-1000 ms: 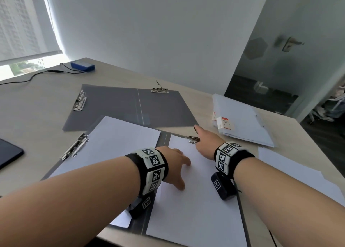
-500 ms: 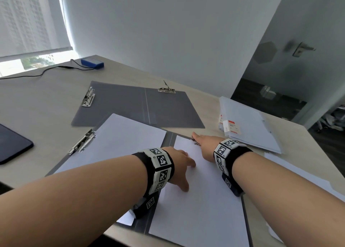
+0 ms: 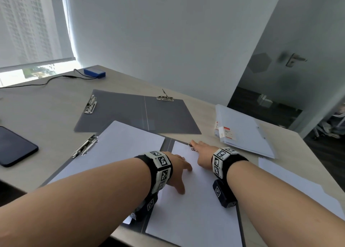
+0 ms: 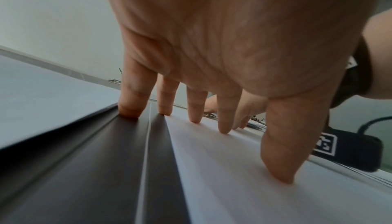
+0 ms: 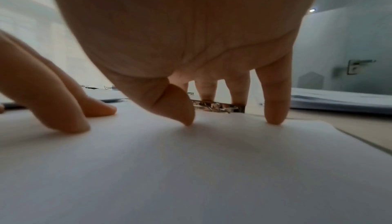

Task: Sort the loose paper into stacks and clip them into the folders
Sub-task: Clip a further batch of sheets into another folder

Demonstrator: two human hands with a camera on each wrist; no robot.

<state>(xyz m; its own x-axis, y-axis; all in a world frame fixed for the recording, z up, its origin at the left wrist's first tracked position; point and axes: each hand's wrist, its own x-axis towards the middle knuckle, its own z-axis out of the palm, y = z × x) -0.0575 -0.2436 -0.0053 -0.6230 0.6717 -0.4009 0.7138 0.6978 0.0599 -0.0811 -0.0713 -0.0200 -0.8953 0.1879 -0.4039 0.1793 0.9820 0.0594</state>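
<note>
A grey folder (image 3: 169, 144) lies open in front of me. Its left half holds white paper (image 3: 119, 149) under a side clip (image 3: 85, 147). On its right half lies a white paper stack (image 3: 194, 205). My left hand (image 3: 179, 174) presses straight, spread fingers on this stack and on the folder spine (image 4: 131, 160). My right hand (image 3: 202, 154) rests at the stack's top edge. Its middle fingers lie on the metal top clip (image 5: 216, 107), while its thumb and little finger touch the paper (image 5: 191, 169). Neither hand grips anything.
A second grey folder (image 3: 130, 114) lies open and bare behind the first. A pile of white papers (image 3: 242, 131) with red-labelled tags sits at the right, loose sheets (image 3: 298, 187) nearer. A dark phone (image 3: 15, 147) lies at the left, a blue box (image 3: 94, 72) with a cable at the back.
Both hands stay on the right stack. My right hand's outstretched forefinger has drawn in over the top clip. The head view has tilted up a little.
</note>
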